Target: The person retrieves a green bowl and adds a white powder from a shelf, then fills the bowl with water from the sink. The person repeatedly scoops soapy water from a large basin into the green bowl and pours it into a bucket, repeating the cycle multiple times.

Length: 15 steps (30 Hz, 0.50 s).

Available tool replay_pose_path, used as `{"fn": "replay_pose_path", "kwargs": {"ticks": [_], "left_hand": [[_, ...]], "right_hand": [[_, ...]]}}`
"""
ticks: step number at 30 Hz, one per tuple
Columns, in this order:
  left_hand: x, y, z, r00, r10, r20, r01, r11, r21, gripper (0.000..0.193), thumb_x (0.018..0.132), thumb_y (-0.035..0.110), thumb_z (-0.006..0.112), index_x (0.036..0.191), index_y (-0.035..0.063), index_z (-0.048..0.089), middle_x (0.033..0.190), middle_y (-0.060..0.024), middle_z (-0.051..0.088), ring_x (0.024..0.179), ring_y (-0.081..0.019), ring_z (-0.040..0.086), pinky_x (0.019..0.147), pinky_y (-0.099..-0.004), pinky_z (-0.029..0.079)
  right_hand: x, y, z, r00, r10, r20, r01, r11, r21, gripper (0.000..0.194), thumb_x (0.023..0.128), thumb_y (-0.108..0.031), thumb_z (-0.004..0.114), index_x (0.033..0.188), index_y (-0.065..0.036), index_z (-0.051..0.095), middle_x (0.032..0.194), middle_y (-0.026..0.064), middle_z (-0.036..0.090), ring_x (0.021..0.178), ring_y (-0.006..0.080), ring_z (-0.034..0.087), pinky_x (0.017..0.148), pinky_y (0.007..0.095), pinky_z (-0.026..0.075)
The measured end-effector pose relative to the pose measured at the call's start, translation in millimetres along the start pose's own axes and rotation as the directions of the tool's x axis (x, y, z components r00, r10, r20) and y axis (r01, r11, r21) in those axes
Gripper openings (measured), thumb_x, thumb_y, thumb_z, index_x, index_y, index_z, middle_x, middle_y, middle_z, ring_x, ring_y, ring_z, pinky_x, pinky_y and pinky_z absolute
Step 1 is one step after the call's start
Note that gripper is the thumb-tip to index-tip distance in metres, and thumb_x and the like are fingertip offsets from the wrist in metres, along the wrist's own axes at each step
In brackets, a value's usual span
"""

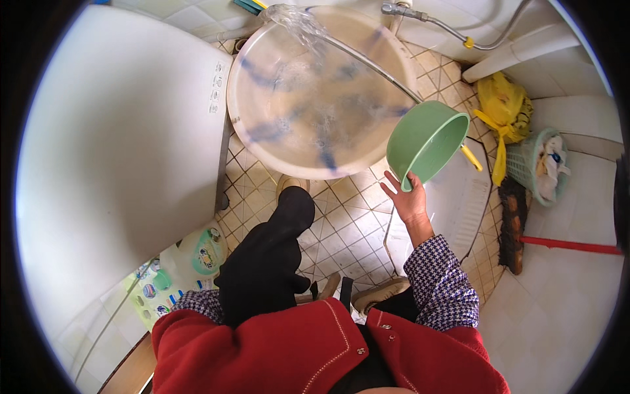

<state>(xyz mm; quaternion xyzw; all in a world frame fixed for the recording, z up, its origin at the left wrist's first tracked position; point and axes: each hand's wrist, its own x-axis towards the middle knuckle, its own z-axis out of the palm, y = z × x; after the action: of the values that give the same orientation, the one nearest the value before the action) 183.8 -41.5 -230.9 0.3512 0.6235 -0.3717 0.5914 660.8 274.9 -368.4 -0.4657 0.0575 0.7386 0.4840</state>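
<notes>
My right hand (409,199) grips the rim of a green plastic basin (424,140), which is tilted on its side over the right edge of a large round tub. The large plastic tub (315,170) holds water with bubbles and has blurred blue markings. A metal hose (374,65) slants across the tub, with clear plastic film (295,22) at its upper end. A short yellow handle (471,157) shows just right of the green basin. My left hand is out of view; its checked sleeve shows at the lower left, beside my black-trousered leg.
A white appliance (128,123) stands left, with a large detergent bottle (204,253) below it. At right are a squat toilet pan (450,212), a tied yellow bag (504,106), a green basket (514,160) with cloths, and a brush head (512,224) on a red pole. Pipes run above.
</notes>
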Motion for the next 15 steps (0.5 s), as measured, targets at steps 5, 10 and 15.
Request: {"fn": "replay_pose_path", "kwargs": {"ticks": [5, 10, 15], "left_hand": [[-28.7, 12.4, -44.0, 0.999, -0.053, 0.012, 0.053, 0.998, -0.021, 0.023, 0.081, 0.020, 0.055, 0.091, 0.0009, 0.063, 0.080, -0.0113, 0.063, 0.071, -0.0233, 0.059, 0.063, -0.0358, 0.047], [-23.8, 27.9, -105.5, 1.000, -0.031, -0.002, 0.031, 0.999, 0.025, 0.022, 0.080, 0.019, 0.055, 0.088, 0.0010, 0.064, 0.079, -0.0126, 0.063, 0.071, -0.0248, 0.059, 0.063, -0.0369, 0.047], [25.4, 51.9, -148.2, 0.998, 0.047, 0.034, -0.051, 0.988, 0.143, 0.020, 0.080, 0.019, 0.055, 0.085, 0.0011, 0.064, 0.078, -0.0138, 0.063, 0.071, -0.0264, 0.059, 0.063, -0.0380, 0.047]], "right_hand": [[23.4, 25.1, 28.2, 0.998, 0.054, -0.013, -0.053, 0.997, 0.056, 0.034, 0.090, -0.022, 0.041, 0.117, -0.003, 0.047, 0.126, 0.0114, 0.046, 0.122, 0.0322, 0.038, 0.100, 0.0554, 0.030], [40.3, 34.9, 33.9, 0.998, 0.048, -0.032, -0.045, 0.993, 0.111, 0.034, 0.089, -0.022, 0.042, 0.118, -0.005, 0.047, 0.124, 0.0098, 0.047, 0.118, 0.0305, 0.040, 0.101, 0.0555, 0.029], [37.3, 22.4, 48.1, 0.996, 0.013, -0.083, -0.007, 0.997, 0.076, 0.041, 0.087, -0.022, 0.044, 0.125, -0.005, 0.039, 0.127, 0.0110, 0.044, 0.120, 0.0301, 0.039, 0.100, 0.0557, 0.029]]}}
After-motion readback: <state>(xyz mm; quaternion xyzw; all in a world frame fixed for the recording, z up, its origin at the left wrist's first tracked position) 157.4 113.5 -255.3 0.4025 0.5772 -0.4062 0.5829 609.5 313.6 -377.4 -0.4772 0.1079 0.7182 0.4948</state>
